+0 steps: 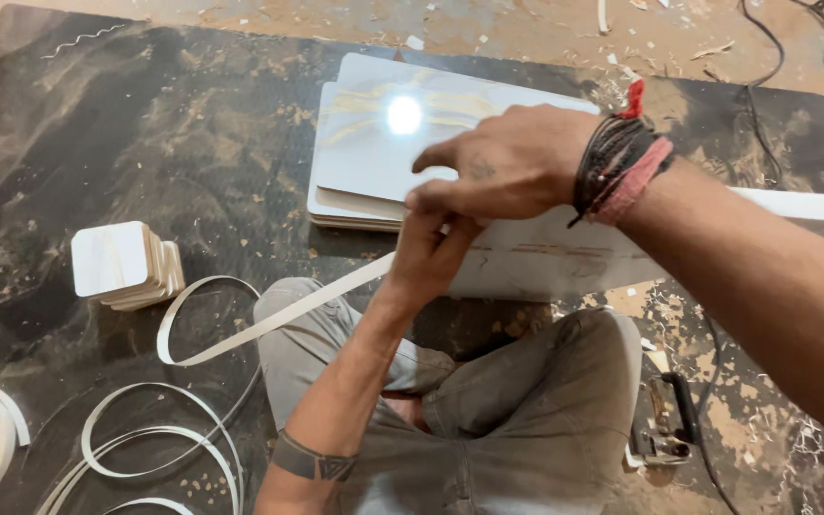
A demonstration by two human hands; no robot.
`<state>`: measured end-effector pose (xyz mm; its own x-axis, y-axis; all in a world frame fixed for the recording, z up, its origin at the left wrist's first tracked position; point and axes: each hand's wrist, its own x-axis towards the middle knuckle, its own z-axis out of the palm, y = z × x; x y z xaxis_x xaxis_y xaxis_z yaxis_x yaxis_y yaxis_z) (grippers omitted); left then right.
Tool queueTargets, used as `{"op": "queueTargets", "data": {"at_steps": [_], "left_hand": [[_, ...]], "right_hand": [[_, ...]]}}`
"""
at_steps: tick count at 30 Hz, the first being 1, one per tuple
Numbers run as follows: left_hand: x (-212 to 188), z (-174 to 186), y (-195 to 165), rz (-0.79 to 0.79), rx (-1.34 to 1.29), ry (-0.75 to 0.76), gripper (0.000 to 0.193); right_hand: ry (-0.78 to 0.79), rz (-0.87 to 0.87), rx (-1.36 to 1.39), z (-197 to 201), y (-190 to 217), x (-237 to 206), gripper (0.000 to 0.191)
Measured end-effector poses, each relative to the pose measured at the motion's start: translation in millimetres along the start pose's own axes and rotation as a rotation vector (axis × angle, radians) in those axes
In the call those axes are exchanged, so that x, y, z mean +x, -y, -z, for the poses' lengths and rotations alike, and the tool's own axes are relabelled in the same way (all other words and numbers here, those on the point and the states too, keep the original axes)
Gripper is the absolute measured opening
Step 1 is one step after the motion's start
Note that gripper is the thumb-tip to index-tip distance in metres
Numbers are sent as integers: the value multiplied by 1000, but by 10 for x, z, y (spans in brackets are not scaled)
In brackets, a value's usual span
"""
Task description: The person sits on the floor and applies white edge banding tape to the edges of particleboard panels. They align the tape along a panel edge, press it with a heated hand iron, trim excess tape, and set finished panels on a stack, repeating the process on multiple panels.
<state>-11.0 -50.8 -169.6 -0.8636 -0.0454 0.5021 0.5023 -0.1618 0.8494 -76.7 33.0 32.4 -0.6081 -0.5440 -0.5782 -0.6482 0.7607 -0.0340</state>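
Nearest, the person sits cross-legged in grey trousers on a dark marbled floor sheet. Loose coils of white edge strip lie on the sheet by the left knee. One length of strip rises from a loop to the left hand, whose fingers are closed around its end. The right hand, wrist wrapped in cord bands, sits directly above the left, fingers pressed together against the near edge of a white panel. Whether it pinches the strip cannot be told. A small stack of rounded square tiles stands well left. Beyond the hands lies a stack of glossy white boards. A small hand tool rests beside the right knee.
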Motion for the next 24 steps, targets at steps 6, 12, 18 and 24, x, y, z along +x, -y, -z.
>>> {"op": "queueTargets", "data": {"at_steps": [6,12,18,24], "left_hand": [[18,-53,-255,-75,31,51,37],[32,-128,-313,-98,74,18,42],[-66,-162,-199,-63,119,-54,32],[-191,-38,-70,-30,138,-173,15]], "right_hand": [[-254,-279,261,-318,-697,-579,66],[-387,-333,218,-687,-1728,-1207,66],[-534,275,212,-371,-618,-495,66],[-237,77,143,-203,46,66,76]]}}
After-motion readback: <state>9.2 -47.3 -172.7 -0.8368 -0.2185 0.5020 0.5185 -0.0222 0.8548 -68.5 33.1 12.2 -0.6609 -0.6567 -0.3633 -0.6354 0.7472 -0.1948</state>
